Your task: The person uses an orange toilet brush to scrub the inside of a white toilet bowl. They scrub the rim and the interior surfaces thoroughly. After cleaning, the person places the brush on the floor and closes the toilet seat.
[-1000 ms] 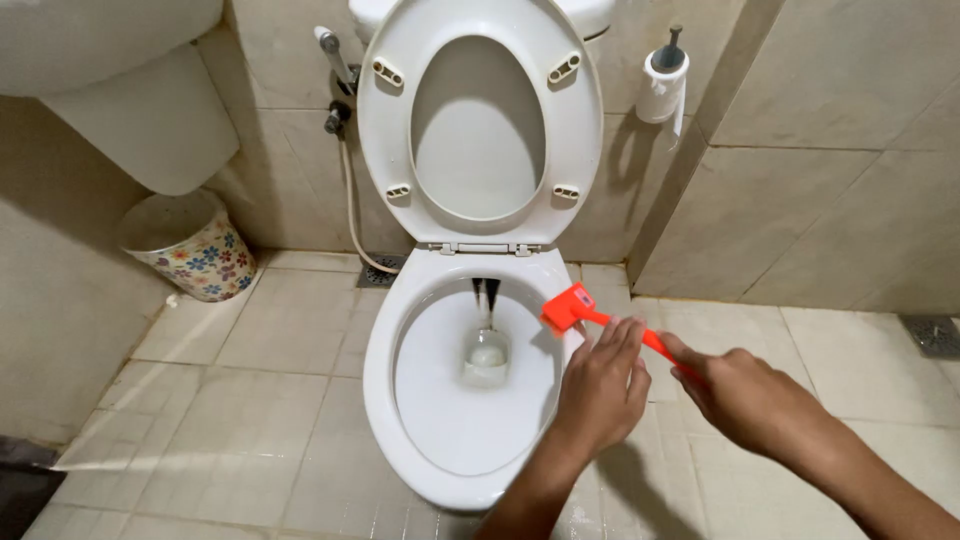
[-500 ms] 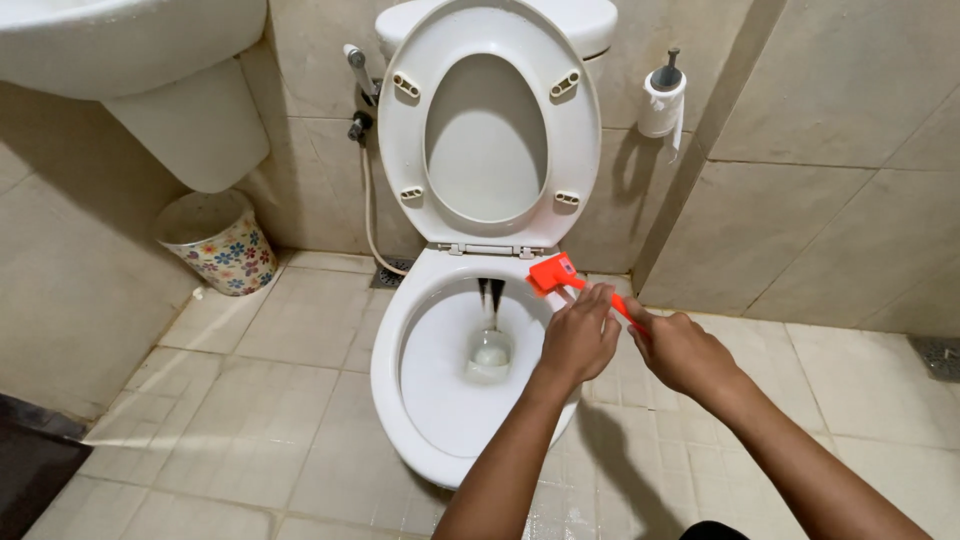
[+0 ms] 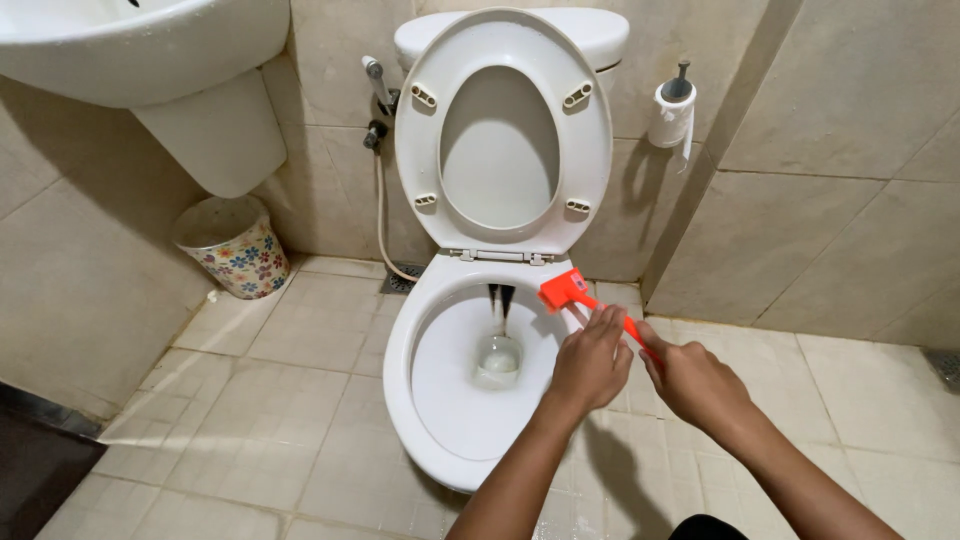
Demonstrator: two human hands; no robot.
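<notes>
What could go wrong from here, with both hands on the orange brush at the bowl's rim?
The orange brush is gripped by the left hand and right hand right at the toilet bowl rim, so it might slip into the water. The floor tiles beside the bowl look wet, so footing may be slippery. The raised seat could drop if knocked.

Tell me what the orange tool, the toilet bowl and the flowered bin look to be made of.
Orange tool: likely moulded plastic, going by its uniform bright colour and dull sheen; both the left hand and right hand grip its handle.
Toilet bowl: glazed white ceramic, smooth with soft reflections.
Flowered bin: probably plastic, with a printed floral pattern; its surface is too small to tell for sure.
</notes>
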